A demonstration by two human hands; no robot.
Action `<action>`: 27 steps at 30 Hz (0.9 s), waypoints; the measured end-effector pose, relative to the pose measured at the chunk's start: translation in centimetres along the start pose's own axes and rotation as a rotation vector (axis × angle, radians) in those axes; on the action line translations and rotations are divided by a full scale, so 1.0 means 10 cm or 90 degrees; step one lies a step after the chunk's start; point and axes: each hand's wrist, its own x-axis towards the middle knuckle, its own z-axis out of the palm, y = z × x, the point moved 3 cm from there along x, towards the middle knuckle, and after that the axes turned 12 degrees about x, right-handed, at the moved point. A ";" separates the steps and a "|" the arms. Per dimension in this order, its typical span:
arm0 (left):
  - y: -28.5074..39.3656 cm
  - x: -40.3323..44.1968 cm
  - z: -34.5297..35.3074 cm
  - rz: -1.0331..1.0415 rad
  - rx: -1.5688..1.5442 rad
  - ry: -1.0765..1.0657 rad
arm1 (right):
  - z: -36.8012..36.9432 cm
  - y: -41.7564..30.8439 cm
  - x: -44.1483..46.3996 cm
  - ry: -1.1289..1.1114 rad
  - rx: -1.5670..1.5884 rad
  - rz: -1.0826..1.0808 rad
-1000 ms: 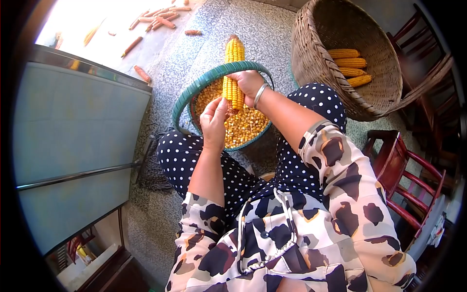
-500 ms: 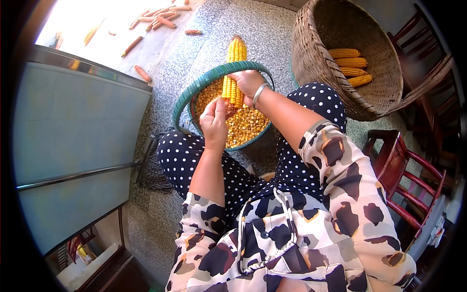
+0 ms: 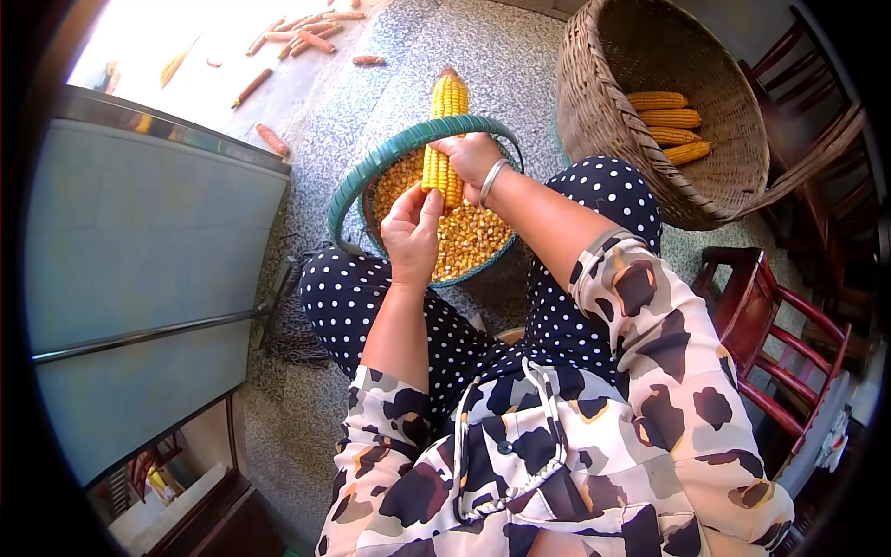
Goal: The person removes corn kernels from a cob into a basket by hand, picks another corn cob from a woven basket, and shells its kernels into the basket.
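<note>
the speckled floor (image 3: 408,56) runs under the green-handled basket (image 3: 343,195), which sits between the person's knees in polka-dot trousers (image 3: 455,339) and holds loose yellow kernels (image 3: 473,243). above the basket, tip pointing away from the body, is an ear of corn (image 3: 447,97), its lower end over the kernels. the right hand (image 3: 475,160), with a silver bangle (image 3: 494,183) at the wrist, has its fingers clamped around the ear's middle, under the basket's arched handle. the left hand (image 3: 411,232) has its thumb and fingers closed on the ear's lower end. beyond the basket to the left lie bare cobs (image 3: 302,39); to its right, a big wicker basket (image 3: 594,102) holds more yellow ears (image 3: 670,120), and a red wooden chair (image 3: 742,306) stands nearer the body.
</note>
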 end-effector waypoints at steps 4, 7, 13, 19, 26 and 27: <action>0.02 -0.01 0.01 -0.009 0.027 0.007 | -0.02 0.05 0.04 0.007 -0.055 -0.082; 0.02 0.00 0.02 0.005 0.078 -0.004 | -0.06 0.07 0.07 -0.003 -0.061 -0.066; -0.17 0.06 -0.09 0.017 0.080 0.053 | -0.05 0.07 0.10 -0.004 -0.019 -0.019; -0.15 0.05 0.00 -0.003 0.039 0.041 | -0.07 0.09 0.09 0.003 -0.093 -0.100; -0.15 0.06 -0.07 -0.003 0.033 0.076 | -0.01 0.03 0.03 -0.014 -0.005 -0.007; -0.15 0.07 -0.07 -0.005 -0.002 0.074 | 0.00 0.04 0.03 -0.007 0.000 0.006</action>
